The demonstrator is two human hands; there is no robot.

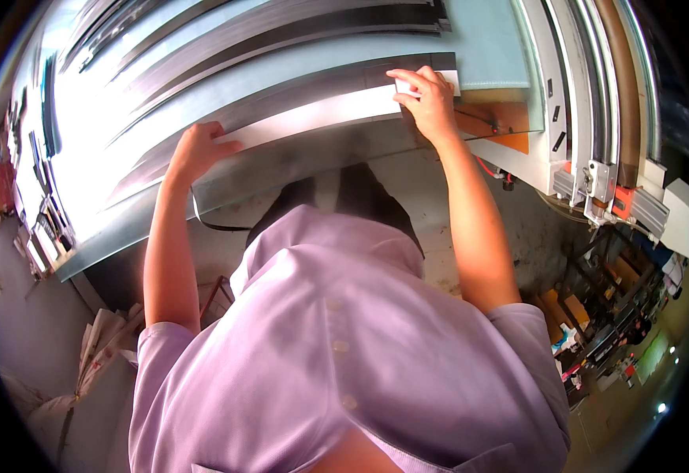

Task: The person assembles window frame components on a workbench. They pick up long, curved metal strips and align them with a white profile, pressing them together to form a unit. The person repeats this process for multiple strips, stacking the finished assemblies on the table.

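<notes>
A long, narrow white strip (321,112) lies along the near side of a glass-topped table (490,47). Beside its far edge runs a wide dark strip (321,81). My left hand (201,148) is closed at the left end of the white strip, its thumb stretched along it and the other fingers curled and partly hidden. Toward the right end, my right hand (427,96) grips the same strip across its width, thumb at the near edge and forefinger over the far one.
Several more dark strips (305,35) lie farther back on the table. A machine frame with metal rails (597,102) stands at the right. An orange-brown panel (502,122) shows by the table's right corner. Tools (45,229) crowd the far left edge, and a black cable (222,228) hangs below.
</notes>
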